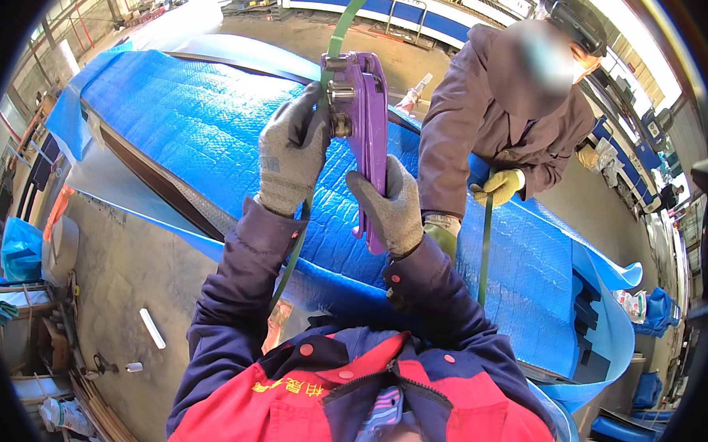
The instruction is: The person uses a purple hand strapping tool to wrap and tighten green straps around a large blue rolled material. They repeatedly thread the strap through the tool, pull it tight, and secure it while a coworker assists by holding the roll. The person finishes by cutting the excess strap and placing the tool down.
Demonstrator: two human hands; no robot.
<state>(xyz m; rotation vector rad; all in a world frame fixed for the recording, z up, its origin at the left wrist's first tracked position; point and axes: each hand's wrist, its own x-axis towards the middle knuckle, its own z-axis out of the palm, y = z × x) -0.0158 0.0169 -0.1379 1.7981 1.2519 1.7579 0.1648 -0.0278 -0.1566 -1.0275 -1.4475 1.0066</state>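
A purple strapping tensioner with metal rollers on its left side stands upright in front of me. My right hand, in a grey glove, is closed around its lower part. A green packing strap runs down past the rollers and on below my left wrist. My left hand, also gloved, is closed with its fingertips on the strap beside the rollers. Under both hands lies a long bundle in blue bubble wrap, with dark panel edges showing at its open sides.
To the right a co-worker leans over the bundle, one yellow-gloved hand at a second green strap. A white strip and a small roll lie on the floor at left. Blue-and-white machinery stands behind.
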